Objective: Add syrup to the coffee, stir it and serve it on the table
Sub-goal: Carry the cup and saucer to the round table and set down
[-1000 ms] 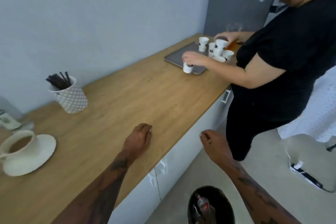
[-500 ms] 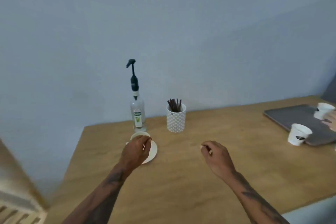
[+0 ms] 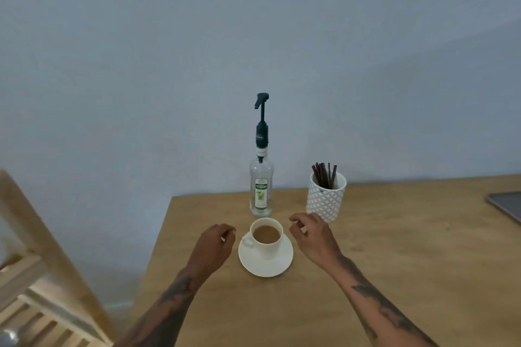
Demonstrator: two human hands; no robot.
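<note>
We see a white cup (image 3: 266, 235) of milky coffee standing on a white saucer (image 3: 265, 260) on the wooden tabletop (image 3: 394, 276), and we take that cup as our landmark. Its handle points to the left of the cup. Just behind the cup stands the syrup bottle (image 3: 261, 186), upright, clear glass with a green and white label and a tall dark pump on top; the pump spout points left. Behind the cup and to its right sits a white patterned holder (image 3: 325, 200) filled with dark stir sticks (image 3: 324, 175), which lean at slight angles.

Our left hand (image 3: 215, 245) hovers just left of the cup, near the handle, fingers loosely curled and holding nothing. Our right hand (image 3: 313, 236) hovers just right of the cup, in front of the holder, fingers also curled and empty. Neither hand touches the cup or the saucer.

Far right of the cup, the corner of a grey tray (image 3: 507, 204) lies at the frame edge. Far left of the cup, beyond the tabletop's end, a pale wooden rack (image 3: 33, 284) stands lower down
</note>
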